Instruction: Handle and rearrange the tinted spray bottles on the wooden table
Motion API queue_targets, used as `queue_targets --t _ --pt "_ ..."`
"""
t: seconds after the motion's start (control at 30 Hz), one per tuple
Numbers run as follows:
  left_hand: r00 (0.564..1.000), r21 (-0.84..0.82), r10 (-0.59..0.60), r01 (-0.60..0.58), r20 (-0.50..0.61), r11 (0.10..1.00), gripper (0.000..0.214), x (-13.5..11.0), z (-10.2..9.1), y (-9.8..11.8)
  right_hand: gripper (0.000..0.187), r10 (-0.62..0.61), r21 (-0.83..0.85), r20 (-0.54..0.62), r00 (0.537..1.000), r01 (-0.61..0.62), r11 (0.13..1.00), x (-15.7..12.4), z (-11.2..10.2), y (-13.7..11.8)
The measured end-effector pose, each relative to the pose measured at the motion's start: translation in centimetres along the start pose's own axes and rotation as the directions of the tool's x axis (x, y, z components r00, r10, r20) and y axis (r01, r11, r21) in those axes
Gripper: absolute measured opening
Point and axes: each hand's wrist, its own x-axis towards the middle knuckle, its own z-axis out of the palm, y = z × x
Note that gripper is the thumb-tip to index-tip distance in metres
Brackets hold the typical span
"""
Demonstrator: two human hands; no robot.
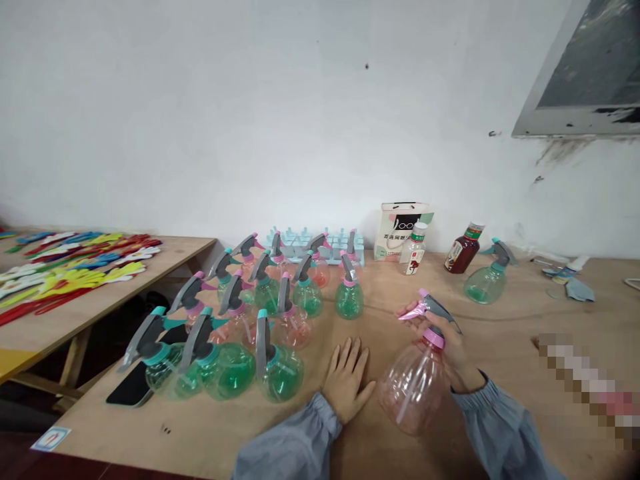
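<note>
My right hand (454, 353) is closed around the neck and grey trigger head of a clear pink spray bottle (413, 387), which leans slightly on or just above the wooden table (200, 440). Its pink nozzle points left. My left hand (349, 380) lies flat on the table with fingers spread, holding nothing. Left of it stand several spray bottles in rows, among them a green spray bottle (281, 377) with a teal collar and a green spray bottle (349, 299) with a pink collar. Another green spray bottle (485, 283) stands farther back on the right.
A light blue rack (327, 252), a printed paper bag (389, 233), a clear drink bottle (413, 257) and a dark red drink bottle (461, 253) stand by the wall. A black phone (129, 392) lies at the left. Colourful gloves (75, 280) cover a second table.
</note>
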Motion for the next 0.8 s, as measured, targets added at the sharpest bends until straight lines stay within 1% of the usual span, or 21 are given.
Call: queue_targets --t 0.13,0.23,0.3,0.37,0.43,0.53,0.6,0.63,0.73,0.8 --pt "1.0 -0.017 -0.008 0.009 0.026 1.0 0.068 0.0 -0.4 0.2 0.032 -0.042 -0.003 0.001 0.999 0.042 0.999 0.1 0.2 0.3" --pt "0.999 -0.032 -0.024 0.025 0.045 0.999 0.067 0.1 -0.9 0.4 0.027 -0.021 -0.062 0.019 1.0 0.022 0.998 0.0 0.5 0.7" --pt "0.998 -0.05 -0.032 0.035 0.058 0.998 0.068 0.1 -1.2 0.6 0.029 -0.011 -0.079 -0.015 1.0 0.009 0.997 -0.2 0.8 1.0" --pt "0.997 -0.09 -0.04 0.045 0.059 0.995 0.066 0.1 -1.4 0.6 0.033 -0.032 -0.084 -0.07 0.997 0.026 0.996 -0.3 1.0 1.2" --pt "0.997 -0.165 -0.078 0.076 -0.006 0.983 0.058 0.2 -1.6 0.7 0.033 -0.076 -0.098 -0.091 0.993 0.067 0.993 -0.5 1.0 1.4" --pt "0.972 -0.33 -0.151 0.085 -0.18 0.94 0.047 0.3 -1.9 1.0 0.016 -0.152 -0.185 -0.022 0.988 0.146 0.972 -0.8 0.9 1.6" --pt "0.955 -0.424 -0.159 0.039 -0.252 0.905 0.043 0.2 -2.2 1.3 0.011 -0.198 -0.269 0.018 0.98 0.196 0.943 -1.1 0.9 1.7" --pt "0.951 -0.46 -0.151 0.011 -0.269 0.888 0.041 0.1 -2.3 1.4 0.013 -0.218 -0.307 0.018 0.976 0.213 0.927 -1.2 1.0 1.8" --pt "0.942 -0.538 -0.108 -0.085 -0.317 0.838 0.04 -0.4 -2.7 1.8 0.027 -0.267 -0.394 0.026 0.963 0.255 0.883 -1.8 1.7 2.3" --pt "0.922 -0.561 -0.056 -0.183 -0.382 0.808 0.041 -0.7 -2.7 1.9 0.028 -0.291 -0.449 0.105 0.951 0.306 0.839 -2.2 2.3 2.5"
